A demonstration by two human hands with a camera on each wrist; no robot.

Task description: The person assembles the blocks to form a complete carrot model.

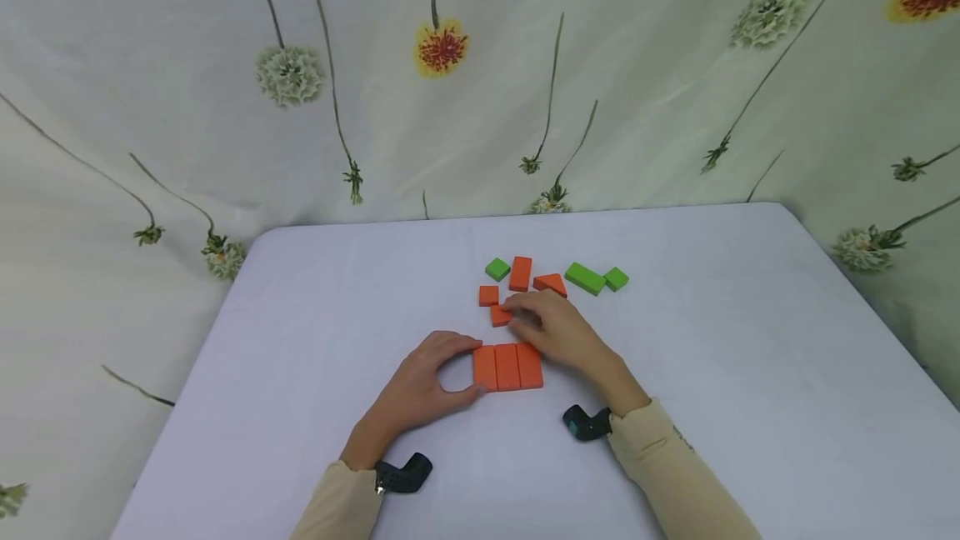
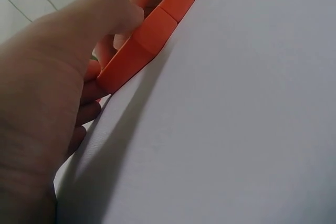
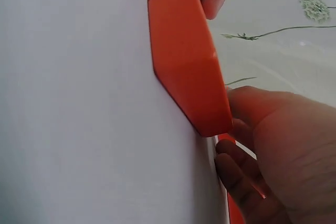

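Three orange rectangular blocks (image 1: 507, 367) lie side by side, long edges together, in front of the person. The left hand (image 1: 423, 382) holds the leftmost block, its forefinger at the far edge and its thumb at the near edge. Just beyond the row, the right hand (image 1: 553, 327) has its forefinger and thumb at a small orange square block (image 1: 499, 317); part of that block is hidden under the fingers. Another small orange square block (image 1: 488, 296) lies right behind it. In the right wrist view, the row's end block (image 3: 191, 82) stands close to the right thumb.
Farther back lie an orange rectangular block (image 1: 521, 273), an orange triangular block (image 1: 551, 282), a long green block (image 1: 585, 278) and two small green blocks, one left (image 1: 497, 269) and one right (image 1: 616, 278). A flowered cloth (image 1: 480, 132) hangs behind the white table (image 1: 337, 298).
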